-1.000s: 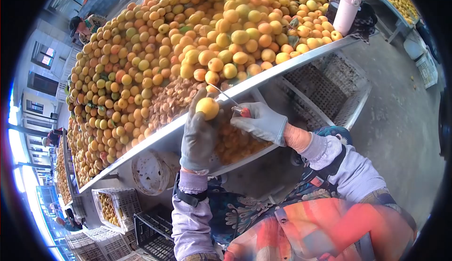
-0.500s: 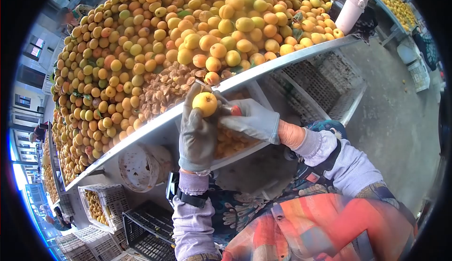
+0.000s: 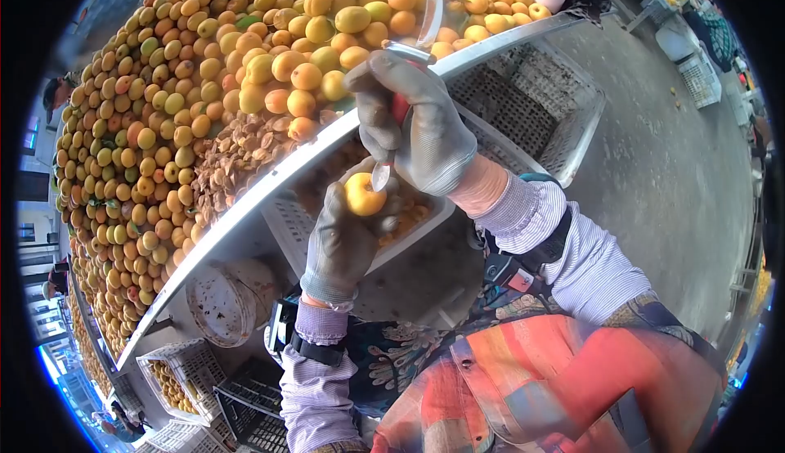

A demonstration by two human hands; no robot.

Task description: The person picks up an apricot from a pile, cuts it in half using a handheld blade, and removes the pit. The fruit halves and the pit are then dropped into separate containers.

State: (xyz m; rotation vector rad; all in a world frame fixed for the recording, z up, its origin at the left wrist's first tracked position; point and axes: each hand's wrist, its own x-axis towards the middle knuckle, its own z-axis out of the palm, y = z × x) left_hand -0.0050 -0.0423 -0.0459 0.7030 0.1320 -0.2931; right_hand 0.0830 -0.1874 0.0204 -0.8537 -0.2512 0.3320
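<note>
1. The apricot (image 3: pixel 364 194) is yellow-orange and round. It sits in the fingertips of the left hand (image 3: pixel 342 242), in the air just below the edge of the table and above a white crate.
2. The left hand wears a grey glove. Its fingers are curled around the apricot and grasp it from below and from the sides; the top of the fruit is free.
3. The right hand (image 3: pixel 419 130), also in a grey glove, is clenched around the red handle of a knife (image 3: pixel 399 111). A thin curved blade goes up from the fist, and a small metal tip shows under the fist, touching the apricot or just beside it; I cannot tell which.
4. The white crate (image 3: pixel 298 226) under both hands has orange fruit pieces inside.
5. The metal table (image 3: pixel 237 208) carries a big heap of apricots (image 3: pixel 245 69), and near its edge lies a brown pile of stones (image 3: pixel 235 157).
6. To the right of the right hand stands a second crate (image 3: pixel 523 101) of mesh, on the grey floor (image 3: pixel 679 183).
7. Under the table, at the left, stands a white bucket (image 3: pixel 219 304).
</note>
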